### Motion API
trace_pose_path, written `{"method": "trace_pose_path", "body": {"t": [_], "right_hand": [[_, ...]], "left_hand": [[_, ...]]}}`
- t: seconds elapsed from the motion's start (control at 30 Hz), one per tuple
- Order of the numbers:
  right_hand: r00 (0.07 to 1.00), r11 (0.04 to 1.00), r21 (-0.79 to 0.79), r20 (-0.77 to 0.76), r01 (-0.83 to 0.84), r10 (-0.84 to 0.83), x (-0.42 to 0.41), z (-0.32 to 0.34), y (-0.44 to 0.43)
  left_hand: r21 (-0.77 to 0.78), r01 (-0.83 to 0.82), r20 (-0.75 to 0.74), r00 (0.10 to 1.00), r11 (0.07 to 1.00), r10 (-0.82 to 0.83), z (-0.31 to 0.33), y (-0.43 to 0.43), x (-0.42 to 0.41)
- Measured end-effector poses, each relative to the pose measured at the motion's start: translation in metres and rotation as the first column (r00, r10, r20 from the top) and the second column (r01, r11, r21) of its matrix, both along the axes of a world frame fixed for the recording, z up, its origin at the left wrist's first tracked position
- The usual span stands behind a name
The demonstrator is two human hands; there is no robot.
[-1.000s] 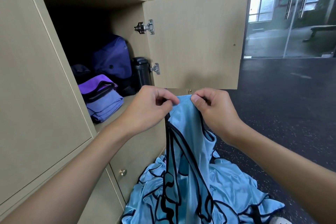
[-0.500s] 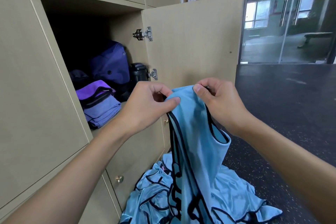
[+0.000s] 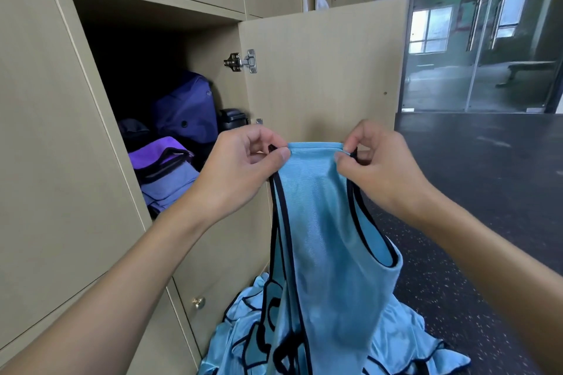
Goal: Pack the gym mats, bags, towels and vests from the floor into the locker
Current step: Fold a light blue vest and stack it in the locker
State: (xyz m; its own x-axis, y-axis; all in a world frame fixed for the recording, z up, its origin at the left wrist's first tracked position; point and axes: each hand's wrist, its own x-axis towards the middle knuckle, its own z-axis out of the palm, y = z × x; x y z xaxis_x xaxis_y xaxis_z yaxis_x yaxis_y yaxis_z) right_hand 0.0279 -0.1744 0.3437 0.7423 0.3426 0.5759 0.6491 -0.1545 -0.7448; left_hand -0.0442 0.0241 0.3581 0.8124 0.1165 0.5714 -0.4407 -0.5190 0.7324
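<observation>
The left hand and right hand hold the vest by its top corners, fingers clamped. It hangs straight down. The locker opens beyond the left hand.

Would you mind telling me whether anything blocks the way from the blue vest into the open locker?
Nothing visible does: the door stands swung open behind the vest, and the bags and folded cloths lie low inside the locker, leaving room above.

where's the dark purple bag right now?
Head view, left of centre: the purple bag stands at the back of the open locker, behind the folded purple cloths, beside a black container.
</observation>
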Motion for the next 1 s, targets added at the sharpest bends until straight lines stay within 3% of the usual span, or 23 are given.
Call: {"method": "trace_pose_path", "body": {"t": [0.27, 0.53, 0.8, 0.9, 1.0], "right_hand": [[0.995, 0.994, 0.082, -0.068, -0.068, 0.073, 0.006, -0.013, 0.013], [0.999, 0.990, 0.135, 0.034, -0.043, 0.038, 0.007, -0.009, 0.011], [0.997, 0.998, -0.003, -0.045, -0.068, 0.068, 0.006, -0.011, 0.006], [0.996, 0.995, 0.085, -0.065, -0.047, 0.052, 0.004, -0.009, 0.007], [0.998, 0.987, 0.157, -0.051, -0.021, 0.029, 0.005, -0.008, 0.009]], "left_hand": [[-0.207, -0.047, 0.069, 0.996, 0.977, 0.062, -0.007, -0.001, 0.004], [-0.158, 0.096, -0.024, 0.995, 0.983, -0.101, -0.014, -0.003, 0.003], [-0.260, -0.009, 0.048, 0.999, 0.966, 0.022, -0.010, -0.003, 0.001], [-0.296, -0.055, 0.074, 0.994, 0.954, 0.080, -0.018, -0.010, 0.002], [-0.297, 0.032, -0.012, 0.999, 0.954, -0.038, -0.032, -0.020, 0.002]]}}
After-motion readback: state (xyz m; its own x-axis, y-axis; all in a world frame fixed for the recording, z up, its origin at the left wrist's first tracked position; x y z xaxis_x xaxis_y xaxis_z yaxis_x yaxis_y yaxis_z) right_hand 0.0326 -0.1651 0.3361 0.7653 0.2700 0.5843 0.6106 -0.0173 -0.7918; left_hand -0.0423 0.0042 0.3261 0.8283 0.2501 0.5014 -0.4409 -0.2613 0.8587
